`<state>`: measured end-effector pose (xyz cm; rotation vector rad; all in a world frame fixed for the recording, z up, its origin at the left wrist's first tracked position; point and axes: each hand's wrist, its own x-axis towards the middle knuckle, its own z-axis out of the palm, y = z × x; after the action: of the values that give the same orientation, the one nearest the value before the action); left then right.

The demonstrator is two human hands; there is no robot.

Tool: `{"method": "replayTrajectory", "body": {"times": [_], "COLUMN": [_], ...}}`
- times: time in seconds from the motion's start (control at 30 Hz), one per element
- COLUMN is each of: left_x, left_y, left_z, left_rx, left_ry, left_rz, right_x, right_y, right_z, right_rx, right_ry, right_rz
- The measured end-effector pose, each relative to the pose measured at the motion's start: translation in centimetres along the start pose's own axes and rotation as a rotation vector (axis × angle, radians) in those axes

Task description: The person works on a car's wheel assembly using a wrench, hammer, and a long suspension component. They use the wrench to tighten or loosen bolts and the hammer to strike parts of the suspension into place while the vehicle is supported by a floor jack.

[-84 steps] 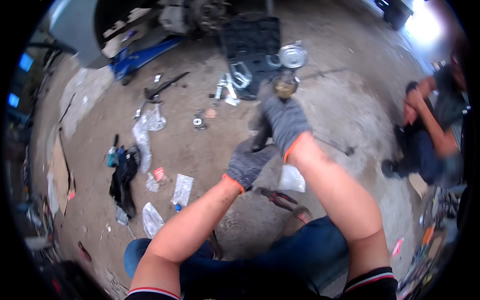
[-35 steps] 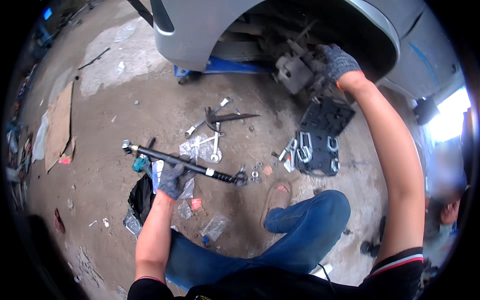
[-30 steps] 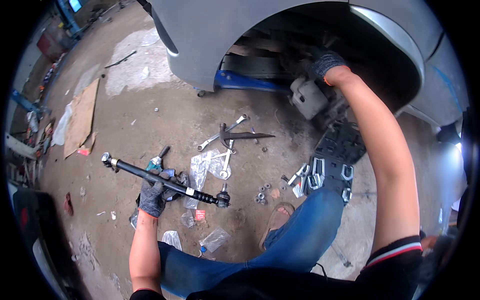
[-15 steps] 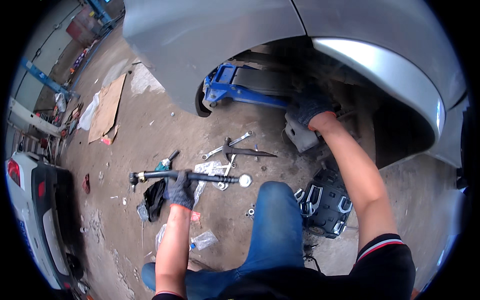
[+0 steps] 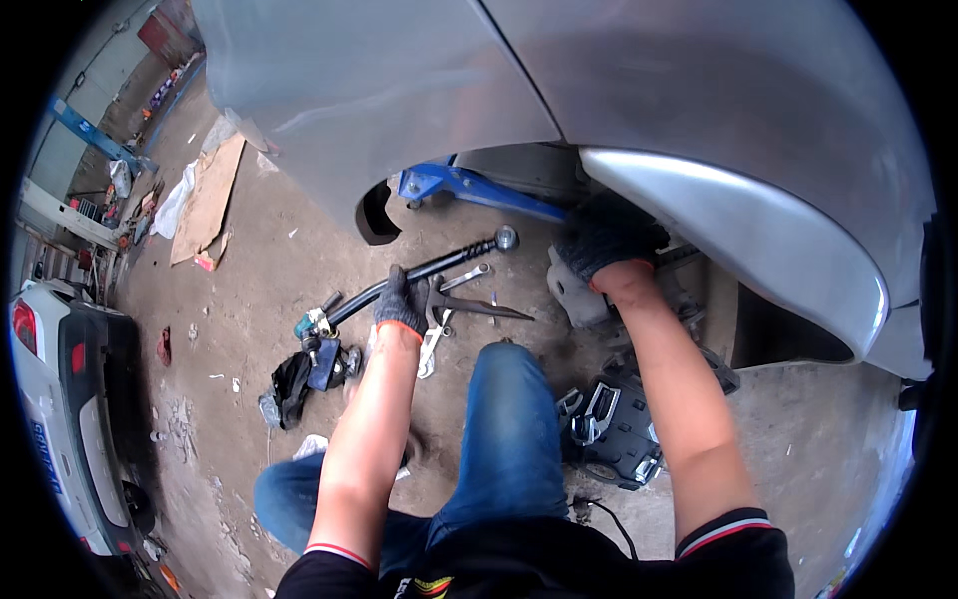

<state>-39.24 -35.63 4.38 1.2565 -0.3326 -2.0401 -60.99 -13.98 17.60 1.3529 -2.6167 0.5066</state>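
My left hand [image 5: 399, 304], in a grey knit glove, is closed around a long black metal rod [image 5: 449, 262] with a round joint at its upper right end, held slanting above the floor tools. My right hand [image 5: 609, 245], also gloved, reaches into the dark wheel arch of the silver car [image 5: 699, 70], on or beside the grey brake caliper [image 5: 574, 299]; its fingers are hidden in shadow. Below the rod lie a dark hammer [image 5: 489, 307], wrenches [image 5: 464, 278] and a teal power tool [image 5: 305, 325].
Under the car is a blue floor jack [image 5: 459, 185]. An open black tool case [image 5: 624, 439] lies right of my knee. A black bag [image 5: 289, 389], cardboard [image 5: 210, 200] and a second car [image 5: 70, 399] are to the left.
My view has swung under the car's fender. My left hand now holds the rod tilted up to the right, closer to the wheel arch. My right hand has moved deeper into shadow.
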Motion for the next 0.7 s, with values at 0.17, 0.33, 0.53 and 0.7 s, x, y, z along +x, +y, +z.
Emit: {"method": "replayTrajectory", "body": {"times": [0.17, 0.33, 0.53, 0.7], "left_x": [6.9, 8.1, 11.4, 10.5], "left_y": [-1.8, -7.3, -9.2, -9.8], "left_z": [0.7, 7.3, 14.1, 18.5], "left_rx": [-0.054, 0.028, -0.029, -0.131], "left_ry": [0.004, -0.032, -0.502, -0.812], "left_rz": [-0.082, -0.179, -0.167, -0.148], "right_x": [0.7, 0.5, 0.3, 0.0], "right_y": [-1.6, -2.1, -2.5, -1.1], "right_z": [-0.9, -1.6, -0.6, 0.2], "right_rx": [-0.106, -0.109, -0.025, -0.101], "right_ry": [-0.167, 0.016, 0.003, 0.039], "right_rz": [0.039, -0.101, -0.094, -0.047]}}
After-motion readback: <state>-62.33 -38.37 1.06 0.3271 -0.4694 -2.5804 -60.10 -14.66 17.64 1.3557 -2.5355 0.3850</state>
